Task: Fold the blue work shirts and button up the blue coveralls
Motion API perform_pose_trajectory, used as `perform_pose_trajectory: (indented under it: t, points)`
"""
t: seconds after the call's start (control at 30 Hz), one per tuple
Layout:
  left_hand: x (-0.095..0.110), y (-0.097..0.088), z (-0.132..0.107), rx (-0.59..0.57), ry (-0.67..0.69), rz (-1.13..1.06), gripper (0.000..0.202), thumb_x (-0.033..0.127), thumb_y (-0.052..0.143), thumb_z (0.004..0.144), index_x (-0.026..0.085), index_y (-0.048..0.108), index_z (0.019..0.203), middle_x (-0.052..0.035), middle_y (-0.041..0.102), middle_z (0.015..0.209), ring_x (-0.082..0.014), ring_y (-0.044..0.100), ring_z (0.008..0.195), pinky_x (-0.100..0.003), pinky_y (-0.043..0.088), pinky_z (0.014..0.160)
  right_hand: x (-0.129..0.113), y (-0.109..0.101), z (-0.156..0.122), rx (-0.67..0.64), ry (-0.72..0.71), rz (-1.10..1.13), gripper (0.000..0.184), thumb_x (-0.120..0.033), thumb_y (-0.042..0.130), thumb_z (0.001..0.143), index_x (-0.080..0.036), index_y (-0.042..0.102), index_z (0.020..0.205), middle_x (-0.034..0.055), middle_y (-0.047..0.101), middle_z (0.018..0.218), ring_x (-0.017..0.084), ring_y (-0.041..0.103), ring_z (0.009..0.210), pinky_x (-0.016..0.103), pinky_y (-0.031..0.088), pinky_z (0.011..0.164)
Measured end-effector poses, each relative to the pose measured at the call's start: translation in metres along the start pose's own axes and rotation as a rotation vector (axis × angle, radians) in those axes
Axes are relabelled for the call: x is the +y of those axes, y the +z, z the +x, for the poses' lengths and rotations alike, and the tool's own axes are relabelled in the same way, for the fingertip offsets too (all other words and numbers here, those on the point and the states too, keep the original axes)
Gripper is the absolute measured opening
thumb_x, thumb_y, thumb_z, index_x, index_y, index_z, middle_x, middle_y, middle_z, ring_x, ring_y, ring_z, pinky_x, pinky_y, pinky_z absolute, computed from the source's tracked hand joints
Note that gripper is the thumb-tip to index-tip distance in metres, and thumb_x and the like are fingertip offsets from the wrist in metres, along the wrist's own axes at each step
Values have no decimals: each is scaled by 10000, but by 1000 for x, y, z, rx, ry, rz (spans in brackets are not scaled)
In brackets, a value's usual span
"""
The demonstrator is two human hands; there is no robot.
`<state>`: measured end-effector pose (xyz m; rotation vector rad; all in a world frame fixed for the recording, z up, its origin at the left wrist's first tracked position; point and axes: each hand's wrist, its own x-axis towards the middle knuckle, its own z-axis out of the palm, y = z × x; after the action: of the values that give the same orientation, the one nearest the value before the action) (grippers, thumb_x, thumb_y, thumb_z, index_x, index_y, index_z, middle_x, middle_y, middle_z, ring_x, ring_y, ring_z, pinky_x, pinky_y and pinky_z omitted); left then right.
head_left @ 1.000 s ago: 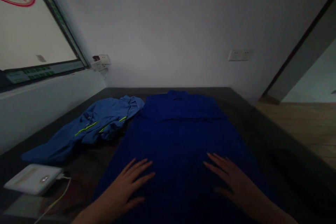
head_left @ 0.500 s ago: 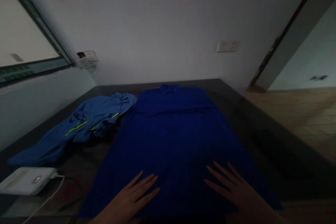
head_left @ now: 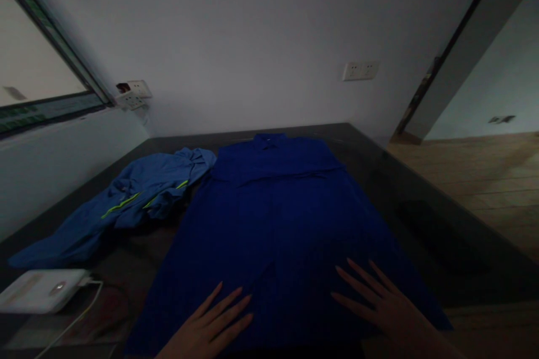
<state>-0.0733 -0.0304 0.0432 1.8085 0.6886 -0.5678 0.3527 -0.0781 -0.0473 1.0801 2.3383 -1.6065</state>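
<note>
A dark blue collared shirt [head_left: 269,207] lies spread flat on the dark table, its collar pointing at the wall and its lower edge toward me. Folds cross it below the collar, where the sleeves seem to be laid over the front. My left hand [head_left: 210,322] rests on the lower left part of the shirt, fingers stretched and apart. On the lower right part lies my right hand [head_left: 379,300], palm down with spread fingers. Neither hand grips the cloth.
Left of the shirt lies a crumpled lighter blue garment [head_left: 151,185] with yellow-green stripes. A white power bank [head_left: 44,290] with a cable sits at the near left. A dark oblong object [head_left: 440,235] lies on the right of the table [head_left: 370,151]. Wall sockets [head_left: 361,70] are behind.
The view has shifted slightly. My left hand has slid a little lower, toward the shirt's near edge. The right hand stays nearly in place, and the shirt looks the same.
</note>
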Motion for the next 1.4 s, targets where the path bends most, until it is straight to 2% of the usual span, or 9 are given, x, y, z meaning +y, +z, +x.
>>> perform_pose_trajectory:
  t: [0.33, 0.43, 0.57, 0.67, 0.8, 0.97, 1.17, 1.3, 1.4]
  points:
    - [-8, 8, -13, 40, -174, 77, 1021, -96, 366, 651, 374, 6, 1484, 32, 264, 1514, -195, 333, 1370, -436, 321, 1123, -4, 8, -2, 137, -80, -226, 785, -33, 441, 748, -397, 314, 1432, 5, 268, 1533, 292, 275, 1389, 629, 227, 1075]
    - [-12, -7, -14, -46, -177, -79, 943, 23, 512, 736, 395, 71, 1481, 21, 242, 1525, -235, 311, 1380, -472, 303, 1124, -3, 1, -4, 96, -66, -139, 719, -106, 497, 800, -412, 317, 1426, -9, 280, 1528, 282, 275, 1391, 608, 235, 1085]
    - [-34, -46, -16, -135, -228, -355, 677, 339, 591, 836, 399, 292, 1440, 19, 353, 1493, -218, 407, 1332, -390, 389, 1080, -6, -20, 3, 2, -59, 24, 675, -479, 619, 805, -381, 358, 1420, 34, 348, 1496, 314, 319, 1367, 587, 305, 1064]
    - [-73, -72, -12, 44, -410, -367, 416, 386, 482, 897, 347, 521, 1309, 8, 533, 1370, -198, 519, 1238, -357, 395, 1072, -22, -36, 31, 64, -8, 88, 543, -485, 592, 840, -384, 461, 1358, 33, 486, 1406, 274, 438, 1299, 532, 365, 1051]
    - [-155, -91, 5, 246, -565, -290, 384, 422, 468, 868, 231, 645, 1151, -32, 664, 1179, -203, 611, 1093, -299, 459, 979, -69, -58, 102, 187, 37, 211, 310, -309, 489, 933, -293, 611, 1217, 52, 634, 1215, 193, 580, 1128, 424, 424, 1019]
    - [-254, -108, 51, 315, -771, -187, 345, 326, 495, 837, 164, 684, 1076, -43, 703, 1085, -198, 642, 1011, -237, 466, 901, -133, -75, 201, -48, -336, 281, 251, -359, 533, 912, -233, 644, 1099, 37, 680, 1036, 178, 625, 939, 330, 504, 814]
    - [-321, -107, 115, 282, -972, -149, 345, 221, 511, 829, 109, 675, 1111, -90, 695, 1108, -203, 642, 1014, -222, 460, 889, -192, -33, 286, -88, -654, 143, 197, -290, 494, 920, -184, 622, 1024, 36, 668, 1016, 197, 607, 869, 314, 519, 607]
    - [-354, -95, 151, 276, -1025, -139, 337, 215, 497, 836, 117, 676, 1104, -106, 693, 1111, -209, 633, 1053, -222, 456, 896, -219, 4, 320, -17, -718, 121, 220, -218, 453, 926, -169, 598, 1083, 72, 631, 1182, 213, 557, 1062, 382, 545, 698]
    - [-375, -86, 173, 261, -1072, -148, 316, 259, 495, 843, 128, 690, 1054, -123, 701, 1079, -227, 634, 1058, -238, 466, 879, -229, 25, 339, -44, -750, 71, 147, -289, 509, 910, -220, 638, 895, 36, 688, 1040, 196, 576, 1044, 416, 542, 772]
